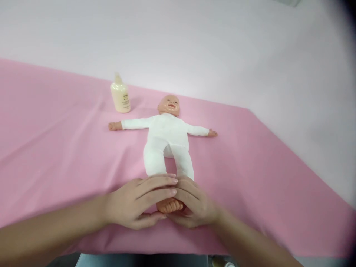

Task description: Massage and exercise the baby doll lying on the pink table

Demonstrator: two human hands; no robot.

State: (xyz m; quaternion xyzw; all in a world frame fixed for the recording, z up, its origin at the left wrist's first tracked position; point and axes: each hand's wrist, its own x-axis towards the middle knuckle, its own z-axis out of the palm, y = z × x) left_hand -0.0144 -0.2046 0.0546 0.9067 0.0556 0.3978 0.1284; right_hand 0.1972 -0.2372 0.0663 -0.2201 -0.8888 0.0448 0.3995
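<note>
A baby doll [166, 138] in a white bodysuit lies on its back on the pink sheet [55, 148], arms spread wide, head pointing away from me. My left hand [133, 204] and my right hand [194, 204] meet over the doll's feet at the near end. Both hands wrap around the feet, fingers overlapping, and one bare foot [169, 205] shows between them.
A cream lotion bottle [120, 95] stands upright behind the doll's outstretched arm, near the sheet's far edge. The sheet's right edge runs diagonally toward me. A pale wall lies beyond.
</note>
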